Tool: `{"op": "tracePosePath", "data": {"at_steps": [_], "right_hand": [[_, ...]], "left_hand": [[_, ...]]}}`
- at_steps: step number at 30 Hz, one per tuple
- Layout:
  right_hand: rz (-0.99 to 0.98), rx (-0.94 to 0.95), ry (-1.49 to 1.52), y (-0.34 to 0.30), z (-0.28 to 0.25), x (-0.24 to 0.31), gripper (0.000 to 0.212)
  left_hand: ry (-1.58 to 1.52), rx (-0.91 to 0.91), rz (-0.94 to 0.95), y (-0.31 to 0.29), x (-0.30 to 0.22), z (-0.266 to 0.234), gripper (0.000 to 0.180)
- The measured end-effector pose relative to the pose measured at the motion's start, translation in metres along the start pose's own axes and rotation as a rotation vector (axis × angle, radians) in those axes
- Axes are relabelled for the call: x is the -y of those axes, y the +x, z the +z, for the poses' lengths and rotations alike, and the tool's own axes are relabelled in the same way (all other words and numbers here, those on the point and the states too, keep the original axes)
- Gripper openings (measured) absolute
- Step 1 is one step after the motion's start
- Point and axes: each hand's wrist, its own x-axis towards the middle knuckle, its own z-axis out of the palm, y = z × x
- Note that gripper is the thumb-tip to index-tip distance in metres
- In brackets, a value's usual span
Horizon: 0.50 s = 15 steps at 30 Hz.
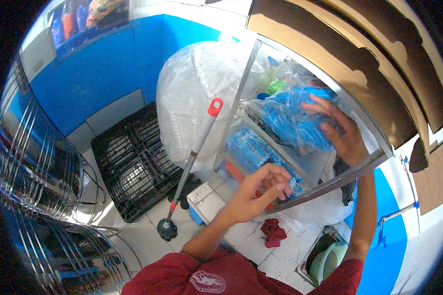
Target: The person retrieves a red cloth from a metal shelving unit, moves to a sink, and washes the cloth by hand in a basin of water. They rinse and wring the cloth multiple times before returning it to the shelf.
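Observation:
A metal-framed shelf unit [307, 191] stands before me with its inside showing. My right hand [340, 129] reaches into its upper part, fingers spread, over a blue plastic bag [283, 120]; whether it touches the bag I cannot tell. Clear plastic bags and a bright green item [276, 87] lie beside the blue one. Lower down, my left hand [263, 191] hovers by the shelf's front edge with its fingers loosely bent and the thumb apart. Nothing shows in its grasp. Nearest to it are blue printed packs [251, 147] on the lower level.
A mop-like pole [194, 152] leans left of the shelf, beside a big clear bag [194, 98] and a black plastic pallet [133, 157]. Chrome racks [39, 147] line the left. A dark red cloth [273, 232] and a green basin [327, 260] lie below; cardboard [330, 54] hangs overhead.

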Motion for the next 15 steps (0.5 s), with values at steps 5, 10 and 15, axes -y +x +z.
{"op": "tracePosePath", "data": {"at_steps": [5,10,15], "right_hand": [[-0.285,0.078,-0.459,0.023,0.010,0.001,0.068],[-0.181,0.111,-0.214,0.029,0.027,0.007,0.059],[-0.240,-0.023,-0.304,0.026,0.026,0.010,0.042]], "left_hand": [[-0.032,-0.014,-0.074,-0.002,-0.001,0.003,0.021],[-0.038,-0.030,-0.056,-0.003,-0.003,0.001,0.021],[-0.041,-0.017,-0.023,-0.003,-0.002,0.001,0.021]]}}
